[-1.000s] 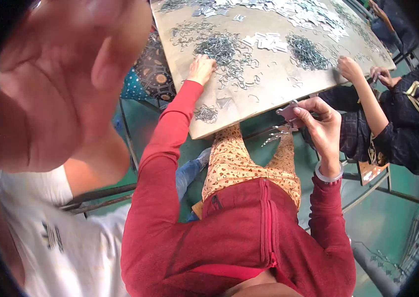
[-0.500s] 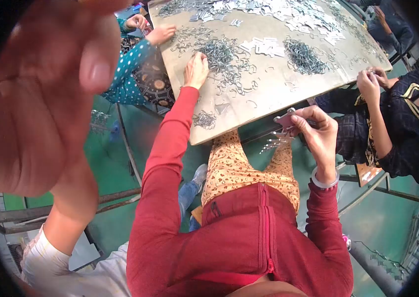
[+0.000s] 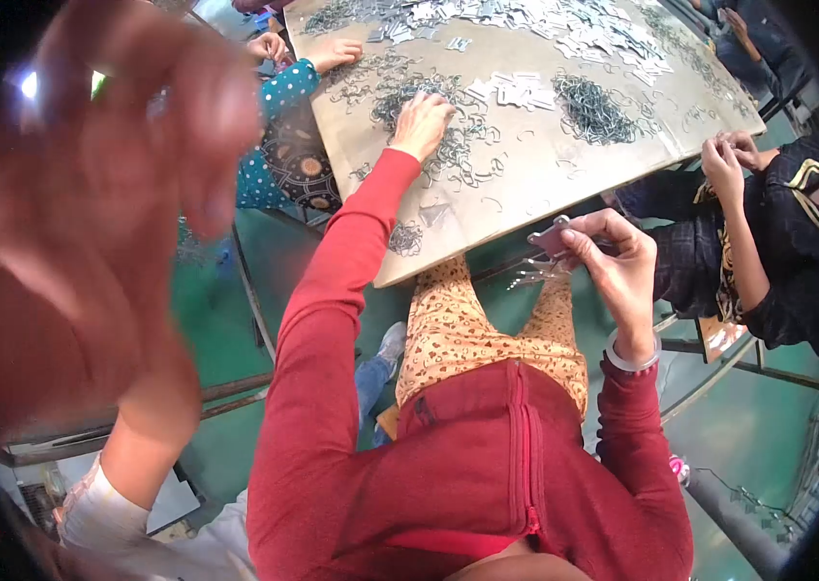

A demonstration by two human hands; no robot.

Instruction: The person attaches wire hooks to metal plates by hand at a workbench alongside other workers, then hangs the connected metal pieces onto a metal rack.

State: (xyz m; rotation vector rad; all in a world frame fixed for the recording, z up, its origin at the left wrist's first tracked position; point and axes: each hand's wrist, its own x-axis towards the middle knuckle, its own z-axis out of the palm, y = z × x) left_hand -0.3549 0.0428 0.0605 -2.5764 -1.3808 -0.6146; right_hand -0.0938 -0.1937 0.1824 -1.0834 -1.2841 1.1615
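My left hand [image 3: 422, 126], at the end of a red sleeve, lies over loose wire hooks [image 3: 458, 145] on the table, fingers reaching down among them and slightly apart. I cannot see anything held in it. Off the table's front edge, my right hand [image 3: 622, 257] pinches a small flat metal plate [image 3: 550, 238] with lobed corners between thumb and fingers. Several thin, shiny hooks [image 3: 533, 273] hang below the plate. A bracelet [image 3: 633, 352] circles my right wrist.
The table [image 3: 525, 194] bears a dark hook pile [image 3: 591, 108], stacked pale plates [image 3: 511, 90] and more plates farther back. Another person's blurred hand [image 3: 99, 223] fills the left foreground. Co-workers sit at the left, in a dotted sleeve [image 3: 288, 87], and right, in dark clothing [image 3: 797, 252].
My left hand has moved right and slightly away from me over the hooks. The plate in my right hand has shifted slightly left. The blurred foreground hand has moved a little right.
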